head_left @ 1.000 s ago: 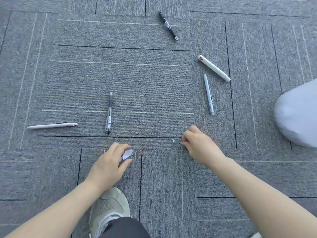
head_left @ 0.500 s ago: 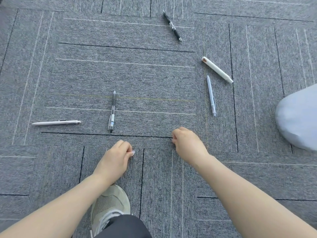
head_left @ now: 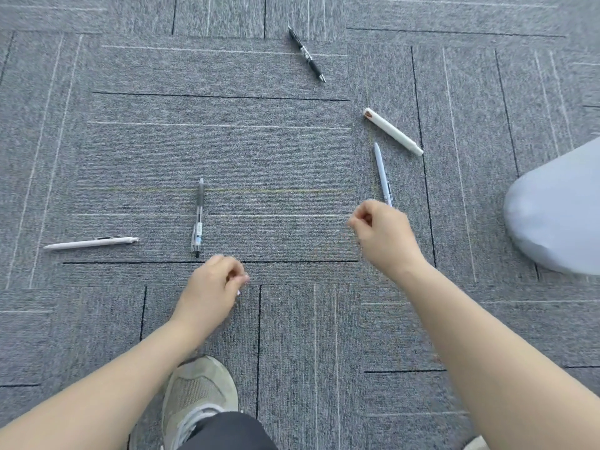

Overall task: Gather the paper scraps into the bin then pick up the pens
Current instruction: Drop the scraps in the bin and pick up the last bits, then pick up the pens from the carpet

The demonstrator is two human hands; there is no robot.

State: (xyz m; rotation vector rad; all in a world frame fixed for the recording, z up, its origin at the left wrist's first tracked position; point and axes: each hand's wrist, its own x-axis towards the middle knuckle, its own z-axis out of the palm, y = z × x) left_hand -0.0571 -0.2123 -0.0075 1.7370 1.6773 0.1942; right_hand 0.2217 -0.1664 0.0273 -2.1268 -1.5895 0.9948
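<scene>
Grey carpet tile floor [head_left: 292, 336]; shoe [head_left: 198, 394] at 6 o'clock. Left hand [head_left: 211, 287] clenched, pale scrap edge [head_left: 242, 284] barely visible. Right hand [head_left: 383, 235] curled, contents indiscernible, blurred, covering blue pen [head_left: 382, 173] tip. Clear pen [head_left: 198, 216] and white pen [head_left: 91, 243] at 10; marker [head_left: 393, 131] at 1; black pen [head_left: 306, 55] at 12. Bin bag [head_left: 558, 209] at 3, cut off.

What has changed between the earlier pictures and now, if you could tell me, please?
The right hand pinched at a tiny scrap on the carpet, then lifted closed up and rightward. The left hand curled shut over its paper scrap. All five pens lie untouched.
</scene>
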